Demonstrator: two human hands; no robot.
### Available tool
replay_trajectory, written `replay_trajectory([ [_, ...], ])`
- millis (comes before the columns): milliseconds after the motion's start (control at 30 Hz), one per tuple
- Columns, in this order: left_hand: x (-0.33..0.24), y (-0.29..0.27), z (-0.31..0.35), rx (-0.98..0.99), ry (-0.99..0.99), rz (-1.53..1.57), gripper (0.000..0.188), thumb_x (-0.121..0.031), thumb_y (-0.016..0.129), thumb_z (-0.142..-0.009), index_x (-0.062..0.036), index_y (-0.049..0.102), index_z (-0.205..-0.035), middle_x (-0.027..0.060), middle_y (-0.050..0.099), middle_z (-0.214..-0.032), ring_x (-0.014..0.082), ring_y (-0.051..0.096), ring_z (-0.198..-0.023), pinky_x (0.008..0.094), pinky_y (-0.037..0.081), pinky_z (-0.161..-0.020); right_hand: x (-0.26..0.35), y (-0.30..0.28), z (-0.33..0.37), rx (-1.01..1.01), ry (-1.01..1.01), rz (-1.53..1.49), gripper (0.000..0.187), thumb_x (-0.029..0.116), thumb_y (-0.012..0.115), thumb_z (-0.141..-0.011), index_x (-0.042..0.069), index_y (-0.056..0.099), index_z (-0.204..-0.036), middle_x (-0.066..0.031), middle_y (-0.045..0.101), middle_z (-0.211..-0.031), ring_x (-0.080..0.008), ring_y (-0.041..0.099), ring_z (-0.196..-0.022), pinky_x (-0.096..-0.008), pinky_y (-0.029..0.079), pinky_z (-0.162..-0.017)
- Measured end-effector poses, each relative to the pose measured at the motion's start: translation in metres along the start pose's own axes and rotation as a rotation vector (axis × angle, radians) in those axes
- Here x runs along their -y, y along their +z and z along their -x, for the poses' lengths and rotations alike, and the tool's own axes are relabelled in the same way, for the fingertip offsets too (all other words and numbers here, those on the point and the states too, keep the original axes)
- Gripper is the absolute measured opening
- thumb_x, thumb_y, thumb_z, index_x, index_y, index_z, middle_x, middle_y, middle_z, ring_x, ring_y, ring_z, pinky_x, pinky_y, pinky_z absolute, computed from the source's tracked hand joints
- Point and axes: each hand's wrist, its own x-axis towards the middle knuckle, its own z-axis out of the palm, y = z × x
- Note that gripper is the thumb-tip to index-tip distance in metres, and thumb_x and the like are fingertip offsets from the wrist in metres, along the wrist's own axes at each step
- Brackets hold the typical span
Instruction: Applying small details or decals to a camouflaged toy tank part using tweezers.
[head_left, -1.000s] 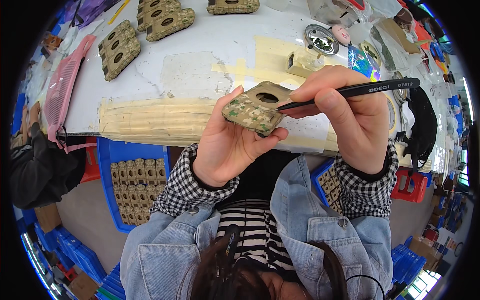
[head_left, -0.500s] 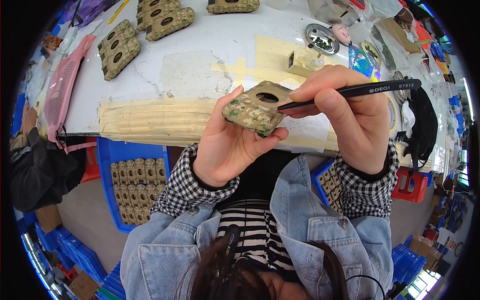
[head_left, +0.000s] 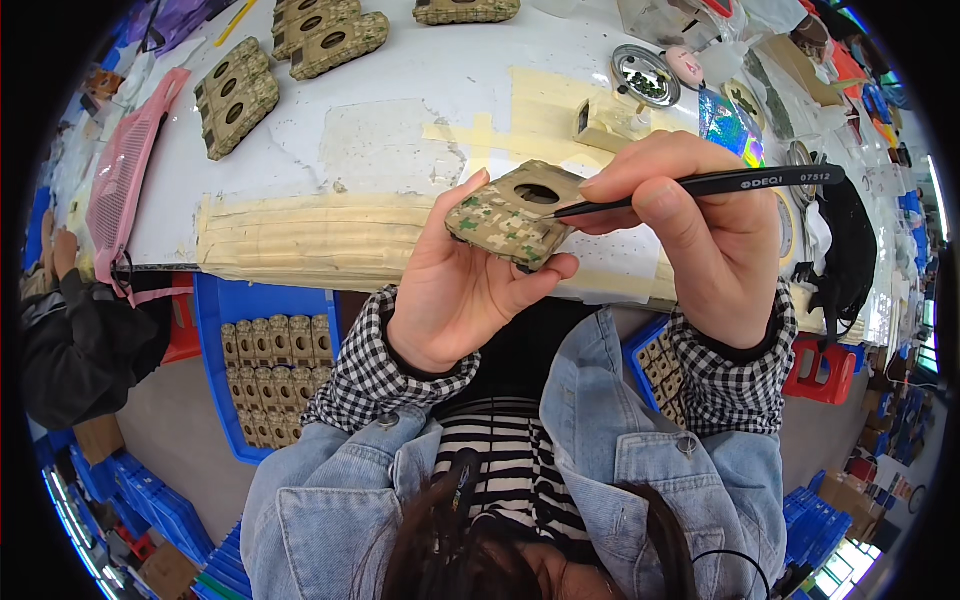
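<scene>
My left hand [head_left: 465, 290] is closed around a camouflage-patterned case [head_left: 508, 222] with a dark oval opening, held tilted above the table's near edge. Black tweezers [head_left: 740, 181] are pinched in my right hand [head_left: 705, 205], between thumb and fingers. Their thin tips meet the case's face just below the opening. Whether anything sits between the tips is too small to tell.
More camouflage cases [head_left: 236, 98] lie on the white table [head_left: 390, 140]. A round metal dish [head_left: 645, 76] holds small dark pieces. Below the table, a blue tray [head_left: 213, 350] holds rows of cases. A pink mesh bag [head_left: 130, 180] lies left, near another person's sleeve [head_left: 80, 350].
The tweezers' tips have shifted very slightly on the case's face. Both hands otherwise hold nearly the same pose.
</scene>
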Motion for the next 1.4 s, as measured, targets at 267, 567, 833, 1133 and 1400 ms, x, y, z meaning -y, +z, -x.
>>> replay_trajectory([
  [267, -0.0001, -0.0001, -0.0009, -0.010, -0.007, 0.001, 0.052, -0.040, 0.032, -0.094, 0.0021, 0.041, -0.123, 0.0197, 0.057, -0.108, 0.0336, 0.061, -0.093, 0.0363, 0.056, -0.078, -0.0008, -0.0007, 0.0002, -0.001, 0.004, 0.010, 0.027, 0.018, 0.047, -0.093, -0.007, 0.057, -0.091, -0.0140, 0.059, -0.084, -0.0199, 0.063, -0.076, -0.0280, 0.053, -0.068],
  [567, 0.0007, -0.0011, -0.0009, 0.010, 0.003, 0.015, 0.051, -0.040, 0.032, -0.095, 0.0019, 0.040, -0.123, 0.0194, 0.057, -0.109, 0.0339, 0.061, -0.093, 0.0367, 0.056, -0.078, -0.0014, -0.0007, 0.0002, 0.004, 0.005, 0.004, 0.026, 0.018, 0.047, -0.092, -0.007, 0.057, -0.091, -0.0140, 0.059, -0.085, -0.0196, 0.062, -0.077, -0.0277, 0.053, -0.069],
  [833, -0.0001, -0.0011, -0.0008, -0.001, -0.009, 0.017, 0.051, -0.040, 0.032, -0.094, 0.0015, 0.040, -0.124, 0.0192, 0.057, -0.109, 0.0343, 0.060, -0.094, 0.0371, 0.056, -0.079, -0.0026, -0.0002, 0.0010, -0.014, 0.009, -0.009, 0.027, 0.017, 0.046, -0.093, -0.008, 0.056, -0.092, -0.0144, 0.059, -0.085, -0.0204, 0.063, -0.076, -0.0282, 0.053, -0.069],
  [1133, -0.0003, -0.0031, -0.0013, 0.012, -0.021, 0.035, 0.052, -0.040, 0.031, -0.095, 0.0016, 0.041, -0.124, 0.0187, 0.057, -0.109, 0.0343, 0.060, -0.095, 0.0372, 0.055, -0.080, -0.0030, -0.0012, 0.0010, -0.016, 0.008, 0.013, 0.027, 0.018, 0.045, -0.093, -0.007, 0.057, -0.091, -0.0142, 0.059, -0.084, -0.0199, 0.063, -0.075, -0.0280, 0.053, -0.068],
  [1400, -0.0005, -0.0053, -0.0022, 0.012, -0.020, 0.025, 0.053, -0.041, 0.031, -0.095, 0.0019, 0.040, -0.124, 0.0186, 0.057, -0.110, 0.0343, 0.060, -0.095, 0.0373, 0.055, -0.080, -0.0034, -0.0009, 0.0011, -0.017, 0.012, 0.011, 0.028, 0.018, 0.046, -0.093, -0.007, 0.057, -0.091, -0.0141, 0.060, -0.084, -0.0196, 0.063, -0.076, -0.0279, 0.053, -0.068],
])
